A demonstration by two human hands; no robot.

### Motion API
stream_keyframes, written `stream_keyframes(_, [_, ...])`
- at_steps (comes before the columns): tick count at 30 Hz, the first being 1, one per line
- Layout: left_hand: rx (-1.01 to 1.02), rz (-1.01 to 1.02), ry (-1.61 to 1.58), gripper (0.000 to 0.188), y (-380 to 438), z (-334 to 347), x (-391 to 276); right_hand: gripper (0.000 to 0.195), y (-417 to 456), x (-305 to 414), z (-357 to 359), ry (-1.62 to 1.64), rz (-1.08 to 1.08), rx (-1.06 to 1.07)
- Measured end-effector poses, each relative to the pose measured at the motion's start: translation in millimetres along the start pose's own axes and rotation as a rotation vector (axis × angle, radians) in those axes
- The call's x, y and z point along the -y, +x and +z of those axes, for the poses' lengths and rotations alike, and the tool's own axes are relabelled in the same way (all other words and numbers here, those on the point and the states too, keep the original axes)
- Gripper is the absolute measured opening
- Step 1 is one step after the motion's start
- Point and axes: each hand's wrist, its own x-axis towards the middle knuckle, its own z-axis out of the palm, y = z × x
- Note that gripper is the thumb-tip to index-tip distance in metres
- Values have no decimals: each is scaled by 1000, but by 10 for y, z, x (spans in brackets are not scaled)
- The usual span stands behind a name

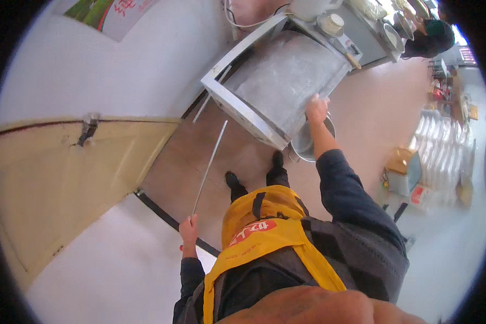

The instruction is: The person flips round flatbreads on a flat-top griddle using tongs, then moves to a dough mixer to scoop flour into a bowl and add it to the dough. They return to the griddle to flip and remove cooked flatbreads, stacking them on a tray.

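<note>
My left hand (189, 231), low and left of my yellow apron (263, 235), grips one end of a long thin metal rod (210, 164). The rod slants up over the floor towards the machine. At the right edge of the flour-dusted metal bed (287, 77) is my right hand (318, 109), fingers curled. Whether it grips that edge or only rests there, I cannot tell. A pale metal frame (247, 111) surrounds the bed on its left and near sides. Partly hidden by my right forearm, a metal pot (303, 141) with a side handle stands on the floor.
A wooden-handled tool (351, 60) and a bowl of pale material (331, 25) lie beyond the bed. Another person (427, 38) works by metal bowls (393, 38) at upper right. White packs (439, 135) and a box (401, 172) stand right; a cream door (77, 174) is left.
</note>
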Motion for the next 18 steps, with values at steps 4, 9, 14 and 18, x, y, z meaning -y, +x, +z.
stream_keyframes(4, [-25,25,-5,49,-120,64,37,57,91,-355,77,-191,-119,73])
stream_keyframes(9, [-66,93,-110,48,-362,374,318,51,538,-888,415,-127,-3,2])
stream_keyframes(14, [81,15,-12,45,-540,570,432,44,627,-1264,504,-763,-446,80])
stream_keyframes(18, [169,31,-45,39,-568,510,340,35,413,-1174,518,-629,-289,95])
